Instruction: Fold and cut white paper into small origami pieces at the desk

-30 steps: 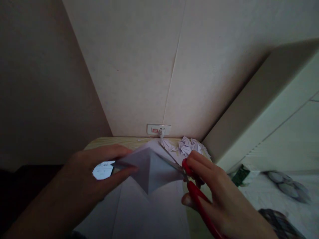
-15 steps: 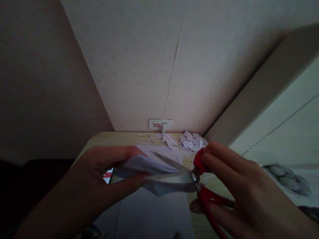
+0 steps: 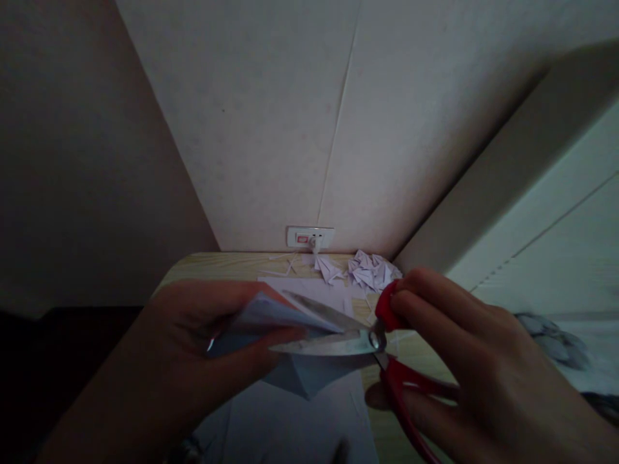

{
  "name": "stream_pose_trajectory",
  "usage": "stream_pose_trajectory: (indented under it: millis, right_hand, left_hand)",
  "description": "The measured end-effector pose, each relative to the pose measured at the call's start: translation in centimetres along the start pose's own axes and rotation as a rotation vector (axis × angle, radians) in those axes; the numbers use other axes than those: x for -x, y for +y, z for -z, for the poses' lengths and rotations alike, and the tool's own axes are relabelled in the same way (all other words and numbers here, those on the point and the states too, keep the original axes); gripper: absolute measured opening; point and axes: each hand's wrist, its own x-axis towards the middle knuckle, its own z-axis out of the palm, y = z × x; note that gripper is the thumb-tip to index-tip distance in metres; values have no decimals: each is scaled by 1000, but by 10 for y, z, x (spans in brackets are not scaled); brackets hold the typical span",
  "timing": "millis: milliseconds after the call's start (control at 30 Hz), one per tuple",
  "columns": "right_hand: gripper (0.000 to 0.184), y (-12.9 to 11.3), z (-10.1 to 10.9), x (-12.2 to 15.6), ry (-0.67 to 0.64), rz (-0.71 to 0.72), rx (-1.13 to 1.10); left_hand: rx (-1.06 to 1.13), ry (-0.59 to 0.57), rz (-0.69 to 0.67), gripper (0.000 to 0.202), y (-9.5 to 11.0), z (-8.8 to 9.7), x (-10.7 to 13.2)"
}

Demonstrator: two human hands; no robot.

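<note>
My left hand (image 3: 207,341) is closed on a folded piece of white paper (image 3: 304,377), pinching it between thumb and fingers. The paper's pointed folds reach to the right. Scissors (image 3: 333,343) with red handles are in my right hand (image 3: 464,361), its fingers through and around the loops. The blades stand apart and point left, with part of the paper between them. One blade passes close by my left thumb; whether it touches cannot be made out.
Under my hands a white sheet (image 3: 300,422) lies on the wooden table (image 3: 222,261). Several folded paper pieces (image 3: 372,272) are heaped at the back, near thin paper strips (image 3: 280,270). A wall socket (image 3: 309,237) with a plug sits just above the table's back edge.
The folded paper has tilted and its lower corner hangs lower. The scissors have shifted slightly left, their blades still apart around the paper.
</note>
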Motion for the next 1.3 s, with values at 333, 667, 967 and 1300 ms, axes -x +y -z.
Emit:
stream_pose_trajectory:
  millis: [333, 667, 967, 1300]
  right_hand:
    - [17, 3, -1, 1, -84, -52, -42]
    - [16, 6, 0, 3, -101, -49, -79]
    - [26, 7, 1, 5, -62, -28, -90]
    - [17, 12, 0, 8, -85, -40, -110]
  left_hand:
    - [73, -74, -29, 28, 1, -3, -7]
    - [56, -76, -34, 14, -4, -4, -7]
    - [108, -103, -90, 18, -5, -7, -10]
    - [106, -118, -56, 12, -7, -8, -6]
